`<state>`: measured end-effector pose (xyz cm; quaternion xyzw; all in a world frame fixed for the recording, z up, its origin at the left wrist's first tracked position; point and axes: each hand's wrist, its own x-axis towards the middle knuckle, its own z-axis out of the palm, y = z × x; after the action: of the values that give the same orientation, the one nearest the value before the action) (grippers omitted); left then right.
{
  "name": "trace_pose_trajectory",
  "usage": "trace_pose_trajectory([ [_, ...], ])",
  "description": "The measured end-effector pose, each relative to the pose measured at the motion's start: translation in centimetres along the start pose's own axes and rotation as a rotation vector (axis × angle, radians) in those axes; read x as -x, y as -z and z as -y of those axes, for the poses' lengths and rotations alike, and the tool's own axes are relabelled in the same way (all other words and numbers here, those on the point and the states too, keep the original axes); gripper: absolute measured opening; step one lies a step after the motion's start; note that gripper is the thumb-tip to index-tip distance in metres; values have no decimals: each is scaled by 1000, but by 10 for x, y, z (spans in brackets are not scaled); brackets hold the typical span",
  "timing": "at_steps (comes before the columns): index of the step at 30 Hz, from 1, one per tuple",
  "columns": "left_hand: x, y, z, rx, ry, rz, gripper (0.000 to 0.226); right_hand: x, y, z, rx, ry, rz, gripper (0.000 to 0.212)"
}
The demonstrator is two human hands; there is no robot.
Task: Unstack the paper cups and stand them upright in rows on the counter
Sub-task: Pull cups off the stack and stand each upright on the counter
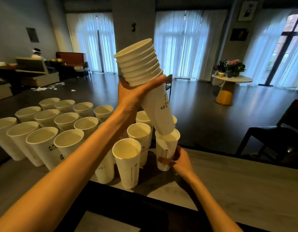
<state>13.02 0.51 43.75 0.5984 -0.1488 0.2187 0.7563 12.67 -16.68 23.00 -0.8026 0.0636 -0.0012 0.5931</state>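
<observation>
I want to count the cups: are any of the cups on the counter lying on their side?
No, every cup on the counter that shows, like the nearest cup, stands upright with its open mouth up.

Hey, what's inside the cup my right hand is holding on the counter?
The bottom end of the tilted cup stack, gripped by the left hand, dips into the cup that the right hand holds. The cup's inner bottom is hidden.

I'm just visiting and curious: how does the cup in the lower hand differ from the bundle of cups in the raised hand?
The single cup stands upright at counter level, held by the right hand; the stack leans, lifted by the left hand. The cup is one; the stack is several nested together. The stack's bottom end still sits in the cup's mouth. Both are white paper with dark print.
</observation>
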Motion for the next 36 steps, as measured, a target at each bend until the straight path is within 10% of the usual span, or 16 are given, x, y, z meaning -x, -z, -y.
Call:
trace_pose_trajectory([
  [16,-10,11,4,20,-51,4,114,2,2,-11,-16,47,94,82],
  [22,-10,12,-1,43,-45,19,68,4,-2,-9,-10,88,133,81],
  [36,-6,22,-9,27,-30,46,105,10,6,-19,44,81,135,89],
])
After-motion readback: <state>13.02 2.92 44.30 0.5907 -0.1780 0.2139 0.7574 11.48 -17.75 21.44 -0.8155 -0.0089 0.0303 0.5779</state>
